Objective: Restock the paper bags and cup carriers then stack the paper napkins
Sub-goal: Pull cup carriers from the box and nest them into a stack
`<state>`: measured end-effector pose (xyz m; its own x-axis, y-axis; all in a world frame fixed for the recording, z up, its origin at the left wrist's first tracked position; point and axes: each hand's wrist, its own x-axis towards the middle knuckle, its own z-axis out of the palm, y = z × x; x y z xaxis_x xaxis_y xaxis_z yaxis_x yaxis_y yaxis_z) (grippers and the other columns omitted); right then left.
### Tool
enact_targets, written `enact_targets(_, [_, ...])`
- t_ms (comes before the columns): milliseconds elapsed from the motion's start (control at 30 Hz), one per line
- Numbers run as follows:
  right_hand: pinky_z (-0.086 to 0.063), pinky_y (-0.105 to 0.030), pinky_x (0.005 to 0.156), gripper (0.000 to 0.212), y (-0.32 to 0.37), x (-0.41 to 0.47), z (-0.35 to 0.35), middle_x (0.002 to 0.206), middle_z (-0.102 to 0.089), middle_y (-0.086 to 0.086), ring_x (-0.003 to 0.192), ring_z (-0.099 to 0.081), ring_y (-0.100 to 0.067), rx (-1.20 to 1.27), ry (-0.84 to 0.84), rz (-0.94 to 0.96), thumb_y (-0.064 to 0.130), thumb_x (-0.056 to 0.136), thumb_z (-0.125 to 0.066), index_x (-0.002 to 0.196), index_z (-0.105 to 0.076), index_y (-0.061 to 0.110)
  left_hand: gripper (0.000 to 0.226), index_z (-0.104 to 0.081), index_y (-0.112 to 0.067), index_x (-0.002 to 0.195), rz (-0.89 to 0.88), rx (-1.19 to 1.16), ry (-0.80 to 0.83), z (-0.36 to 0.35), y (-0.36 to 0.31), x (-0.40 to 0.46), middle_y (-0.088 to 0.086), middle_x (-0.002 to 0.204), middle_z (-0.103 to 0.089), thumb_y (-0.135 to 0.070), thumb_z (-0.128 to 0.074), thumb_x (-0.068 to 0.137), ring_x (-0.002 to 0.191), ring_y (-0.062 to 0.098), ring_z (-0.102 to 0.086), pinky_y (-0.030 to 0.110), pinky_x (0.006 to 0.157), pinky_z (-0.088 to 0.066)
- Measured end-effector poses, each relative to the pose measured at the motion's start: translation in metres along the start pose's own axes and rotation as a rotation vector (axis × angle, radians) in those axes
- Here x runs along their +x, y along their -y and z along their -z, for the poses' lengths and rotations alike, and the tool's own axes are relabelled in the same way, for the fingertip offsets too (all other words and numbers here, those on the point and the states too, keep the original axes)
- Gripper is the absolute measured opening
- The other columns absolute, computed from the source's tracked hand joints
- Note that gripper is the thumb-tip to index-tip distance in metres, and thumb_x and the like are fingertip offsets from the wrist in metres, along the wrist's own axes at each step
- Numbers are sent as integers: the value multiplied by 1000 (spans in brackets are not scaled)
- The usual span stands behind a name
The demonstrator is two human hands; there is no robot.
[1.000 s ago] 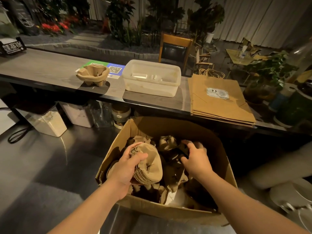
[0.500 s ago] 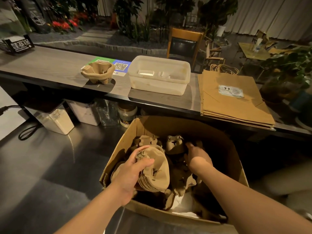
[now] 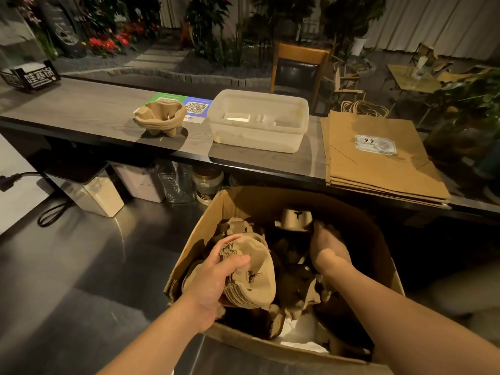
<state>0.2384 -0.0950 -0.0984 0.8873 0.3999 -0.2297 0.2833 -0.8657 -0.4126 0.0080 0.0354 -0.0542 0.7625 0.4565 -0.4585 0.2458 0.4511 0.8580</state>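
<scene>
A cardboard box (image 3: 243, 201) on the steel worktop holds several brown pulp cup carriers. My left hand (image 3: 216, 277) grips a nested stack of cup carriers (image 3: 251, 274) at the box's left side. My right hand (image 3: 328, 246) reaches deep into the box beside another cup carrier (image 3: 293, 219); its fingers are hidden among the carriers. On the wooden counter behind stand a lone cup carrier (image 3: 159, 117) and a flat stack of paper bags (image 3: 376, 161) with a 9.9 sticker. White paper (image 3: 300, 336) lies at the box bottom.
A translucent plastic tub (image 3: 258, 121) sits on the counter (image 3: 81, 109) between carrier and bags, next to a QR code card (image 3: 196, 108). Under the counter edge stand storage canisters (image 3: 94, 196) and a jar (image 3: 207, 185). A black cable (image 3: 51, 212) lies left.
My right hand has pushed deeper into the box toward the far carriers. My left hand keeps its hold on the carrier stack. The view has shifted slightly.
</scene>
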Motion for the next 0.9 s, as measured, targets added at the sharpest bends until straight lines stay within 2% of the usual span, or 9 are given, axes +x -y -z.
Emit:
enact_targets(67, [-52,-24,74,41,-3,-7,8,120,-58,-6,102,-60,-25,140,-23,11,18,106,-40,146,-41,22,52,-63,-55,122,-6,-6,-1,0,0,0,0,130,-67,-48,-75,72,124,30,-59,58,109,-47])
enact_targets(167, [-44,-33,105,64,1,-21,24,154,-40,-10,139,-44,-29,189,-29,28,3,101,-48,158,-25,19,52,-64,-54,122,-19,0,0,1,0,-1,2,129,-67,-48,-76,72,123,31,-60,57,106,-49])
enact_targets(233, [-39,-34,113,68,4,-28,33,160,-32,-9,145,-38,-27,226,-84,41,-3,98,-51,158,-26,15,52,-64,-53,122,-29,-1,2,2,0,-1,3,128,-68,-46,-80,73,122,32,-61,56,103,-52])
enact_targets(367, [-53,-29,93,49,0,-44,43,135,-51,-4,118,-56,-19,419,-141,89,0,98,-55,142,-41,16,45,-66,-53,116,-63,-1,-13,1,-1,-5,1,126,-67,-44,-73,73,120,31,-60,54,100,-52])
enact_targets(467, [-45,-17,74,18,2,-61,55,108,-58,10,98,-58,-8,684,-148,143,13,105,-52,121,-52,22,42,-66,-53,116,-91,-12,-26,-1,0,-7,1,126,-66,-42,-70,75,120,30,-59,53,97,-52])
enact_targets(567, [-48,-23,72,11,5,-74,62,97,-64,4,90,-62,-13,705,-184,223,25,107,-48,103,-58,25,45,-66,-47,121,-121,-37,-41,-2,0,-6,2,121,-72,-40,-71,77,118,32,-65,53,95,-55])
enact_targets(700, [-50,-30,83,25,8,-84,63,107,-70,6,102,-64,-14,761,33,168,46,106,-44,113,-64,33,52,-63,-39,130,-145,-49,-35,-5,-4,-8,-1,118,-77,-48,-68,79,111,22,-73,44,91,-55])
enact_targets(800, [-46,-31,84,30,14,-93,70,107,-73,6,103,-65,-15,812,240,78,42,107,-43,110,-71,29,54,-64,-38,131,-139,-75,-34,-5,-4,-8,-1,119,-77,-50,-68,79,117,23,-70,47,102,-52])
enact_targets(900, [-47,-32,89,33,11,-97,77,104,-75,7,103,-66,-14,666,449,99,45,105,-47,104,-75,27,50,-65,-40,128,-125,-67,-11,-5,-4,-8,-2,118,-77,-49,-68,79,118,23,-69,48,106,-49])
